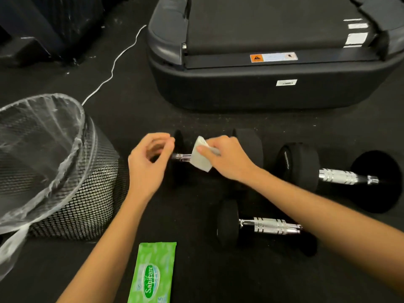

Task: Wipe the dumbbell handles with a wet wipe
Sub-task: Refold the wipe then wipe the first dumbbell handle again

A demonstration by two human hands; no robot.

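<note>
Three black dumbbells with chrome handles lie on the dark floor. On the far left dumbbell (249,143), my right hand (227,158) pinches a folded white wet wipe (200,158) that lies over its chrome handle (180,156). My left hand (148,165) hovers just left of that handle, fingers loosely curled, holding nothing. A second dumbbell (341,177) lies to the right, and a third dumbbell (269,225) lies nearer to me, partly under my right forearm.
A green pack of wet wipes (153,274) lies on the floor near me. A black mesh bin (83,193) with a clear liner stands at the left. A treadmill base (262,84) sits behind the dumbbells, with a white cable (113,68) on the floor.
</note>
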